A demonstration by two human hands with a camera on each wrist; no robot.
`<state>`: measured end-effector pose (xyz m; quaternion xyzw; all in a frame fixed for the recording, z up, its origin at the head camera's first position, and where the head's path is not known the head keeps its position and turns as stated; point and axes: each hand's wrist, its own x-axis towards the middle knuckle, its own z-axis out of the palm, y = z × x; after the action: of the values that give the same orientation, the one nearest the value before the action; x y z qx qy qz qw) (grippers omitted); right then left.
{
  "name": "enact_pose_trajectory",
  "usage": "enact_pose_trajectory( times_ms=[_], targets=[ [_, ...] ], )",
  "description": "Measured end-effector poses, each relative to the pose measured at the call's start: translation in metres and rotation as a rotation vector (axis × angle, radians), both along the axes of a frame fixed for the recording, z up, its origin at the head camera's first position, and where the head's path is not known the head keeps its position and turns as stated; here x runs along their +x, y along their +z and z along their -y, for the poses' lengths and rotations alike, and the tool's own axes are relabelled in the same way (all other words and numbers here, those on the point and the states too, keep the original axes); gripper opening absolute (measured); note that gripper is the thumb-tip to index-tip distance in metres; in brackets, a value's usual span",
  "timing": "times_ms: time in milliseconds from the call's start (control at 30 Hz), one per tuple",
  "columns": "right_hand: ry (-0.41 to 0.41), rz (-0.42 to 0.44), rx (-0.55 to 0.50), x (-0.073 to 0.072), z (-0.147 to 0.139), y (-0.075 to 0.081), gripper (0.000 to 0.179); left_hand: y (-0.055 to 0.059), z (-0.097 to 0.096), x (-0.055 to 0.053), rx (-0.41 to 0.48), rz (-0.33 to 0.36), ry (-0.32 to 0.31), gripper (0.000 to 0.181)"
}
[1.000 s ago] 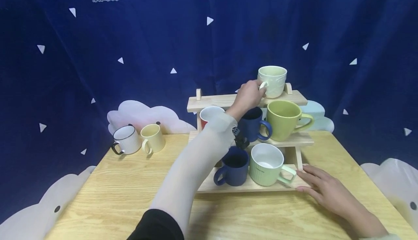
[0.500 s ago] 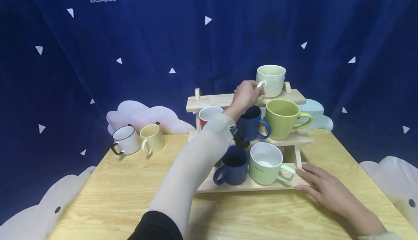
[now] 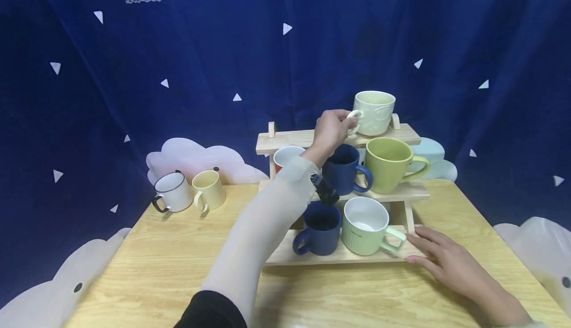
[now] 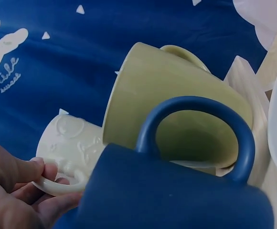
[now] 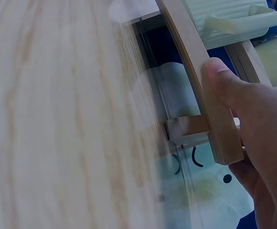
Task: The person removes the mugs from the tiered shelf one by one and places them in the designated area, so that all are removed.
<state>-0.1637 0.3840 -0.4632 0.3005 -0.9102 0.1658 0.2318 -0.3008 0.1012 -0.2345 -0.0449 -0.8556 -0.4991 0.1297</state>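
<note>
On the right part of the top shelf stands a cream mug with a raised pattern. My left hand pinches its handle between thumb and fingers, as the left wrist view of the cream mug also shows. My right hand holds the right end of the lowest board of the three-tier wooden rack. In the right wrist view the thumb lies on the board's front, with fingers behind its end.
The middle shelf bears a red-and-white mug, a blue mug and a yellow-green mug. Below are a dark blue mug and a light green mug. A white mug and yellow mug stand left on the table.
The cream mug has turned a little, its handle swinging toward the left. My left hand has shifted slightly left with the handle. My right hand keeps its place on the rack.
</note>
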Motion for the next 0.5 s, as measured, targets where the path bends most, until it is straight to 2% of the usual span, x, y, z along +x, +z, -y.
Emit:
enact_pose_trajectory(
  times_ms=[267, 500],
  targets=[
    [-0.016, 0.014, 0.007, 0.0, 0.0, 0.002, 0.053, 0.01, 0.007, 0.008, 0.155, -0.024, -0.061, 0.016],
    [-0.008, 0.004, 0.004, 0.0, -0.002, 0.0, 0.053, 0.017, 0.02, 0.018, 0.206, -0.048, -0.093, 0.019]
  ],
)
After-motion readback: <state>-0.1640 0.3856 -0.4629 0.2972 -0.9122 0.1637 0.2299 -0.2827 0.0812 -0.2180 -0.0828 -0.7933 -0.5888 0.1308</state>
